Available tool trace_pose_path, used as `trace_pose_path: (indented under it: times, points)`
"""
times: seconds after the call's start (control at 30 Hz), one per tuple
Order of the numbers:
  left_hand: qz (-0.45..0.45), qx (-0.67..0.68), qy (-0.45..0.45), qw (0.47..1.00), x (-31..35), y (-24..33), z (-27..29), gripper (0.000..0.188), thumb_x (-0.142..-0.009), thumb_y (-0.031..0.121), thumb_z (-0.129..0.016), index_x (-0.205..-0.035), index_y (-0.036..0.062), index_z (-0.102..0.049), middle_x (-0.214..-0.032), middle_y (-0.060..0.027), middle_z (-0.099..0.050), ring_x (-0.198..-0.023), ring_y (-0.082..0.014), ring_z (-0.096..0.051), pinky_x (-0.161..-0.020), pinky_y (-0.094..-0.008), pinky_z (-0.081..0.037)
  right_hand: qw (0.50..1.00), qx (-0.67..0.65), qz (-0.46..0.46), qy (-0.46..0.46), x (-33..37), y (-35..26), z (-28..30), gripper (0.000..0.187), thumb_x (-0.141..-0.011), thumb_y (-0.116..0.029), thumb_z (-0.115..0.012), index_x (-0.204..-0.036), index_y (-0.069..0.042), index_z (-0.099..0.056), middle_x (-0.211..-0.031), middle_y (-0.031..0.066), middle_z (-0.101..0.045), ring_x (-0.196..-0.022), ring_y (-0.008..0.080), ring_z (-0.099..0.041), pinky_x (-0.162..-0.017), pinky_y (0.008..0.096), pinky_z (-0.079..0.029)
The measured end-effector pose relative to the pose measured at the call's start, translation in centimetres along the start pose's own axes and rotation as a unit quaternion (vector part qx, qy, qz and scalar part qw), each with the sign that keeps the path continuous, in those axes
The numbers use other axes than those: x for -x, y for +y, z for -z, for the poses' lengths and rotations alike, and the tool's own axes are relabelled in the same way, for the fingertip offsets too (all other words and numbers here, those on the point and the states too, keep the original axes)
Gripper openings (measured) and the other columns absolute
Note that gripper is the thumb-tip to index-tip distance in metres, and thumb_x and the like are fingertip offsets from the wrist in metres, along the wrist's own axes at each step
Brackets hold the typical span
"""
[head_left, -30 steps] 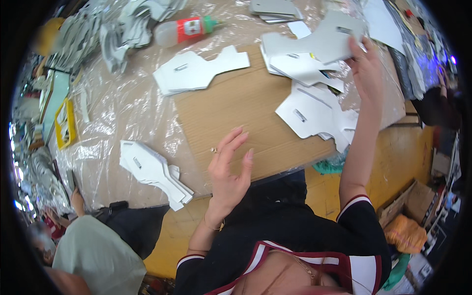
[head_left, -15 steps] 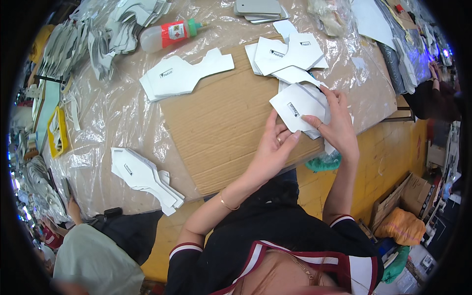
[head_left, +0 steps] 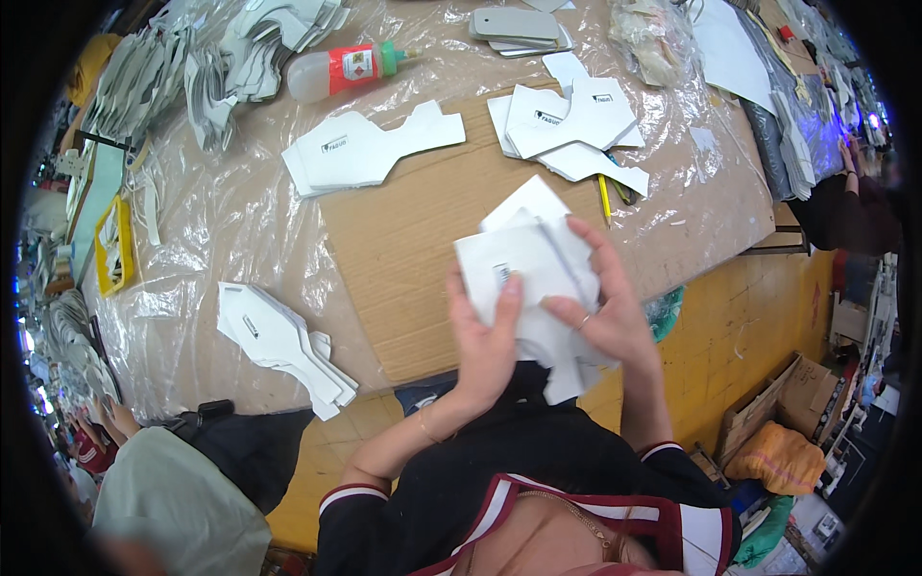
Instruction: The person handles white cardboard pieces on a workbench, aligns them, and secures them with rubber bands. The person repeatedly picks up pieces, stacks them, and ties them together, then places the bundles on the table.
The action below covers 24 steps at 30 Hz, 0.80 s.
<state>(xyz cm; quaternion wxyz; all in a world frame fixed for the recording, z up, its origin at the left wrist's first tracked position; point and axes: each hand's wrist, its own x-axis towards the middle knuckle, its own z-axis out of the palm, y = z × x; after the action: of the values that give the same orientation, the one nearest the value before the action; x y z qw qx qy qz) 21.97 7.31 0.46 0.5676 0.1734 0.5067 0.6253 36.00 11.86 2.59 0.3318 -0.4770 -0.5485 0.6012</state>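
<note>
A stack of white cut pieces [head_left: 538, 254], slightly blurred and fanned out of line, is held between both hands over the near edge of the cardboard. My left hand [head_left: 485, 336] grips its left side, thumb on top beside a small printed mark. On the right side, my right hand [head_left: 610, 312] has its fingers round the edge and its thumb pressed on the top face. Beyond the hands lies a pile of similar white pieces [head_left: 567, 120], with a yellow pencil [head_left: 604, 200] next to it. Two more piles, one at far left [head_left: 360, 149] and one at near left [head_left: 283, 346], rest on the plastic.
A brown cardboard sheet [head_left: 403, 250] covers part of the plastic-wrapped table [head_left: 259, 230]. A squeeze bottle with a red label [head_left: 346, 72] lies at the back. Grey pieces [head_left: 519, 29] and a yellow tray [head_left: 113, 248] are on the table. Another person [head_left: 182, 490] sits at lower left.
Both hands have lifted the stack off the right side of the table and brought it left and nearer to me. The yellow pencil has come into sight.
</note>
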Motion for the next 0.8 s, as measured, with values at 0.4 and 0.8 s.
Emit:
trace_pose_path:
  times: [0.4, 0.8]
  points:
    - [0.041, 0.079, -0.034, 0.995, 0.1, -1.6, 1.3, 0.052, -0.098, 0.018, -0.058, -0.14, -0.0016, -0.036, -0.131, -0.0139, -0.05, -0.118, -0.0219, -0.052, -0.101, -0.0345, -0.041, 0.972, 0.219, 0.058, -0.065, -1.8, -1.4, -0.4, 0.07, -0.083, -0.017, -0.076, -0.141, -0.002, -0.04, -0.13, 0.018, -0.056, -0.117, 0.0259, -0.058, -0.097, 0.0358, -0.046]
    - [-0.165, -0.363, -0.121, 0.909, -2.2, 1.7, 2.4, 0.03, -0.09, 0.011, -0.064, -0.119, 0.0027, -0.061, -0.129, -0.0163, -0.055, -0.119, -0.0282, -0.052, -0.101, -0.0377, -0.04, 0.859, 0.479, 0.015, 0.181, -8.9, -0.6, 13.2, 0.054, -0.087, -0.034, -0.07, -0.129, -0.004, -0.057, -0.109, 0.0187, -0.061, -0.102, 0.0326, -0.062, -0.091, 0.0385, -0.049]
